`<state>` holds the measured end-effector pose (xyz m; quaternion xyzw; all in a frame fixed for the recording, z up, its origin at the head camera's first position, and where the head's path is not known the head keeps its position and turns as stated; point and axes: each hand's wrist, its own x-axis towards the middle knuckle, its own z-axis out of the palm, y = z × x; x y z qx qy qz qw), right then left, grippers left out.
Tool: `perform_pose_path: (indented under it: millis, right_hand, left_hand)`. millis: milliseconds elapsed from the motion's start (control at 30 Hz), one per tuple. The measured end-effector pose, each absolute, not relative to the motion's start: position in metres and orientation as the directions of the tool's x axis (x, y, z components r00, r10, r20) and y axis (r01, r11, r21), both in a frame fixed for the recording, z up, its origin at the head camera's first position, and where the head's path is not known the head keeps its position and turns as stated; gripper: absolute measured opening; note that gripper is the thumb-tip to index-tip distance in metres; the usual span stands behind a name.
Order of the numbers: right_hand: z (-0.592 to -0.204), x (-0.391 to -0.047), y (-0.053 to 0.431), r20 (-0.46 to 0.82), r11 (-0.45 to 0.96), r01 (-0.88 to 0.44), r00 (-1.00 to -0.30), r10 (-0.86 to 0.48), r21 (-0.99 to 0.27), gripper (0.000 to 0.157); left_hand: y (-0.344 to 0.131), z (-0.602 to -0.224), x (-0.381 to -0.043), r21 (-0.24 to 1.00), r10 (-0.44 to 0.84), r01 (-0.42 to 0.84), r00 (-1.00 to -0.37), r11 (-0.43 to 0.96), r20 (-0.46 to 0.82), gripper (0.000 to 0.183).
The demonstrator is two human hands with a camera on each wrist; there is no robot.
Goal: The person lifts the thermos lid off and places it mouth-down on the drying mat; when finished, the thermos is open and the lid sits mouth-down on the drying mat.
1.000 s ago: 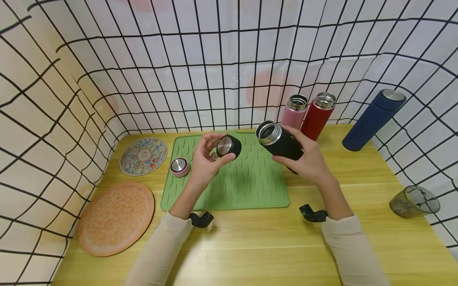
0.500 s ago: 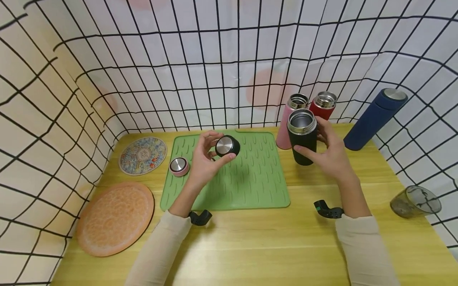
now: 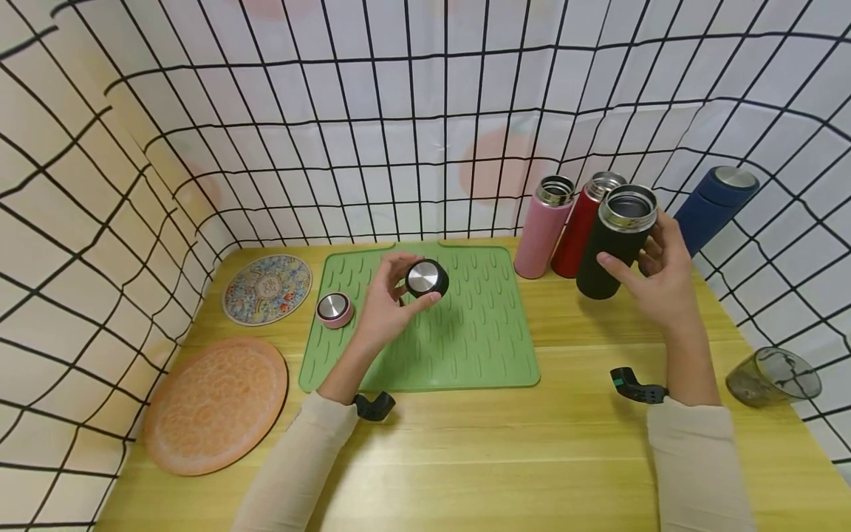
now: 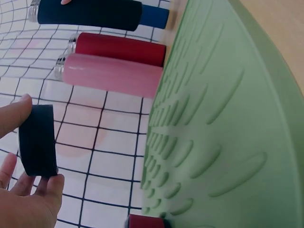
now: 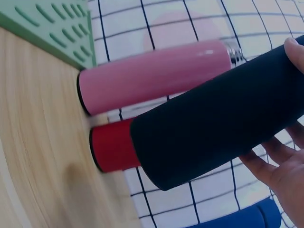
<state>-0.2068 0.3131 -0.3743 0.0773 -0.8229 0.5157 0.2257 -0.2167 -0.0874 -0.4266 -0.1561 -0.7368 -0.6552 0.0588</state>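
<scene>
My left hand (image 3: 388,299) pinches a black bottle lid (image 3: 427,278) with a steel top, held above the green mat (image 3: 465,340). In the left wrist view the lid (image 4: 39,141) sits between thumb and fingers. Over on the right, my right hand (image 3: 668,281) grips a lidless black thermos bottle (image 3: 606,255), its steel mouth facing up. The right wrist view shows the bottle (image 5: 223,114) tilted, its base apart from the table. Behind it stand a lidless red bottle (image 3: 577,233) and a lidless pink bottle (image 3: 541,233). A pink lid (image 3: 335,310) rests on the mat's left side.
A capped blue bottle (image 3: 714,210) stands at the back right, partly hidden by my right hand. A tinted glass (image 3: 771,377) is at the right edge. On the left lie a patterned round mat (image 3: 267,290) and an orange round mat (image 3: 216,406). Black-and-white grid cloth (image 3: 372,148) surrounds the table.
My right hand has carried the black bottle rightward from above the mat and turned it from tilted to nearly upright, in front of the red bottle. The left hand with the lid has barely moved.
</scene>
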Motion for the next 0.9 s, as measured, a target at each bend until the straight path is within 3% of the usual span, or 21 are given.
perform_pose_path:
  millis: [433, 900]
  right_hand:
    - [-0.387, -0.223, 0.338, 0.435, 0.413, -0.279, -0.828, 0.354, -0.867, 0.081]
    - [-0.410, -0.263, 0.350, 0.332, 0.305, -0.219, -0.858, 0.392, -0.927, 0.077]
  left_hand:
    - [-0.080, -0.439, -0.215, 0.946, 0.194, 0.263, -0.955, 0.191, 0.226, 0.065]
    - [-0.073, -0.459, -0.217, 0.922, 0.246, 0.268, -0.948, 0.279, 0.201, 0.065]
